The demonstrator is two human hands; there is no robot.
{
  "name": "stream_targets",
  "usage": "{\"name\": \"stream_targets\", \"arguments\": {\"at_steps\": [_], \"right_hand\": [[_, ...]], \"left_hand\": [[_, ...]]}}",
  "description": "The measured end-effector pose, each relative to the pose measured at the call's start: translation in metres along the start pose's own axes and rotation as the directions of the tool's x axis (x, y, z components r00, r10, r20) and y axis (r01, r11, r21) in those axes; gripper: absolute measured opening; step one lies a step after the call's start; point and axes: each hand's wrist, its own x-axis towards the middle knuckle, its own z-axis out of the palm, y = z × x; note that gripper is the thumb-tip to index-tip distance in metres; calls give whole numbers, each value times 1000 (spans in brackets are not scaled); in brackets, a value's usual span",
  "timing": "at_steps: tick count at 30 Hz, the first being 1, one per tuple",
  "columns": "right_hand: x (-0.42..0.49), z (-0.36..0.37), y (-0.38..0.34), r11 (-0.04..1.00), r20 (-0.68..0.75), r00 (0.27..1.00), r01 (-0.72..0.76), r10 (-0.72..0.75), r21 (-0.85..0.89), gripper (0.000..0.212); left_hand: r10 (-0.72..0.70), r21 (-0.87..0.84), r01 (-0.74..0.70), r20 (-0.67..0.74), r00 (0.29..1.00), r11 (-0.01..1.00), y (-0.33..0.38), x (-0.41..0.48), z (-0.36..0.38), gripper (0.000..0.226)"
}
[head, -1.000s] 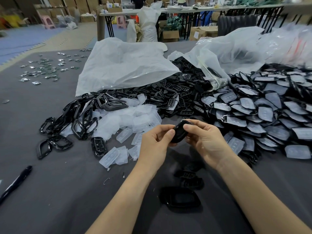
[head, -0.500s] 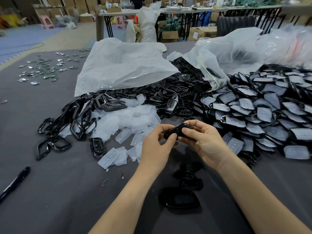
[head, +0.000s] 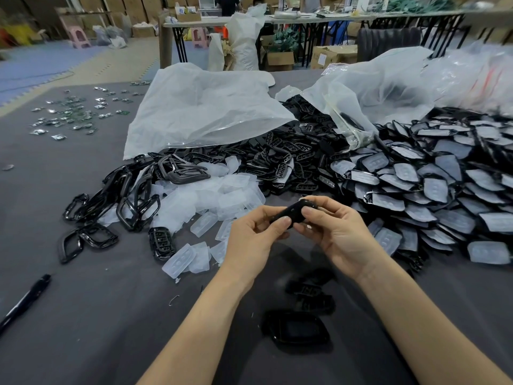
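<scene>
Over the last second I've tipped the black shell (head: 291, 213) from upright to almost flat. It sits above the counter (head: 111, 315), pinched at its near end by my left grip (head: 249, 240) and at its far end by my right grip (head: 341, 234). I judge I'm pressing its parts together.
</scene>
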Motion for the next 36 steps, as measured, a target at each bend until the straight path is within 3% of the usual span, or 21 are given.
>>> {"name": "stream_targets", "arguments": {"at_steps": [5, 7, 9, 11, 14, 17, 20, 23, 25, 28, 31, 36], "right_hand": [[1, -2, 0, 997, 52, 999, -3, -1, 80, 10], [1, -2, 0, 997, 84, 996, -1, -6, 83, 11], [1, -2, -1, 996, 94, 996, -13, 5, 85, 16], [2, -3, -3, 1000, 78, 997, 2, -4, 17, 14], [2, -5, -2, 996, 23, 1000, -3, 5, -89, 13], [1, -7, -2, 986, 3, 1000, 25, -24, -162, 17], [1, -8, -4, 930, -25, 988, 134, -152, -344, 23], [1, -8, -3, 834, 17, 967, 226, -252, -503, 25], [1, -7, -3, 807, 71, 960, 266, -270, -527, 25], [1, -6, 0, 797, 86, 957, 279, -277, -536, 24], [3, -9, 0, 855, 10, 975, 201, -223, -478, 17], [5, -12, 1, 897, -36, 991, 103, -131, -430, 14]], "left_hand": [[-1, -48, 1, -10, 1000, 999, -4, 1, 0, 29], [59, -13, -59, -22, 998, 998, -4, 0, 2, 29], [223, 139, -214, -48, 974, 967, -6, -1, 1, 32], [410, 335, -376, -32, 912, 864, -8, -2, 1, 32], [516, 482, -462, 25, 856, 744, -10, -3, 1, 21], [494, 527, -441, 47, 868, 726, -11, -4, 1, 27], [409, 486, -382, 55, 911, 786, -9, -8, 6, 54], [344, 422, -300, -29, 939, 855, -10, -8, 6, 52], [250, 415, -196, -78, 965, 889, -12, -5, 3, 41], [106, 257, -84, -73, 992, 963, -11, -2, 2, 29], [46, 136, -40, -42, 998, 990, -8, -2, 3, 31], [4, 89, -2, -19, 1000, 996, -6, -2, 3, 30]]}}
